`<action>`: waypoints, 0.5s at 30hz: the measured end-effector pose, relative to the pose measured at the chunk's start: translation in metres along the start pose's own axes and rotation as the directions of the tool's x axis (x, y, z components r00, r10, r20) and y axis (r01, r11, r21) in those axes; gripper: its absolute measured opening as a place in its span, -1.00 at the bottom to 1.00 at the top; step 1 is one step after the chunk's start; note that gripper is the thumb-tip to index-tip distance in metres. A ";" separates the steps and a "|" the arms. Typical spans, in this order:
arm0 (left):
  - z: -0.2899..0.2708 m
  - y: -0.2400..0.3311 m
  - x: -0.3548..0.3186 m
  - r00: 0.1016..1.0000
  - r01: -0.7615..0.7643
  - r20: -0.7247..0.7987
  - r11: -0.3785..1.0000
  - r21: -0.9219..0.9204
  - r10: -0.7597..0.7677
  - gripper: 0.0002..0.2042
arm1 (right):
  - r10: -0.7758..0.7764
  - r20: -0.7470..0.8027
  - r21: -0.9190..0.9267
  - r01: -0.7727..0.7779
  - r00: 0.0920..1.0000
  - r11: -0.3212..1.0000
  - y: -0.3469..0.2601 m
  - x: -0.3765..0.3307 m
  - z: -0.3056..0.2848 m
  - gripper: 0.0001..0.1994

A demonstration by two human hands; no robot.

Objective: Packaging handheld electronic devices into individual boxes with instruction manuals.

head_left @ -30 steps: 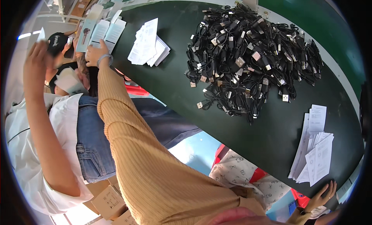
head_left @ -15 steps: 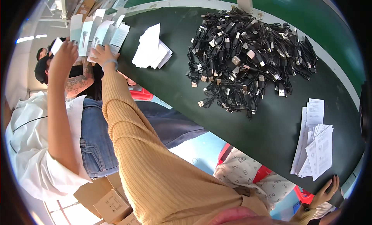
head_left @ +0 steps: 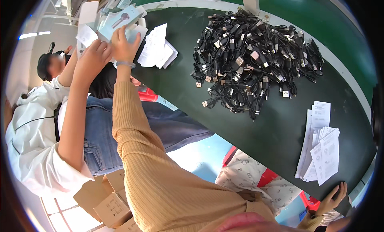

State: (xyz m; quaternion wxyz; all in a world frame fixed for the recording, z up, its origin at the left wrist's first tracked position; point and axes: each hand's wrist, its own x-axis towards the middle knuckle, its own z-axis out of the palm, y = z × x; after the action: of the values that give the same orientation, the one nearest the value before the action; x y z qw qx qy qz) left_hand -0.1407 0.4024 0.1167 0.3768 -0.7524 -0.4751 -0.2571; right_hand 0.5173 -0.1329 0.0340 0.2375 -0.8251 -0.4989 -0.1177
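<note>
Left hand [head_left: 125,42] raised over far-left end of green table [head_left: 280,132], fingers pinching lower edge of fanned pale-blue packaging cards [head_left: 120,20], beside co-worker's hand [head_left: 94,58]. Right hand [head_left: 334,198] spread-fingered at near table edge. Probably light, thin, bendable, apt to slide apart; best gripped across lower edges.

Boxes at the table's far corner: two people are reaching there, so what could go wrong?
The left hand and a co-worker's hand crowd the same pale boxes piled at the table's corner, so they may bump and knock one over the edge. The paper slips right beside them lie loose and could be swept off too.
</note>
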 end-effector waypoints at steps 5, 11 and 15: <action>-0.010 0.022 0.019 0.991 -0.090 -0.090 0.987 0.130 0.102 -0.45 | 0.046 0.008 -0.001 -0.046 0.999 0.999 -0.010 -0.002 -0.004 -0.79; 0.023 -0.040 0.023 0.675 0.321 0.622 0.917 0.238 -0.397 -0.06 | 0.038 0.000 0.049 -0.038 0.999 0.998 -0.004 0.000 -0.004 -0.80; 0.036 -0.065 0.029 0.865 0.277 0.398 0.952 0.129 -0.306 -0.02 | -0.026 -0.066 0.045 0.029 0.997 0.999 0.003 -0.003 -0.001 -0.81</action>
State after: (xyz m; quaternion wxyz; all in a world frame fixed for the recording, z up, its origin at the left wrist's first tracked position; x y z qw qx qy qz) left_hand -0.1864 0.4639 0.1384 0.2500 -0.6960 -0.6605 -0.1299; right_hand 0.5180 -0.1370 0.0324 0.2710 -0.8082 -0.5047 -0.1365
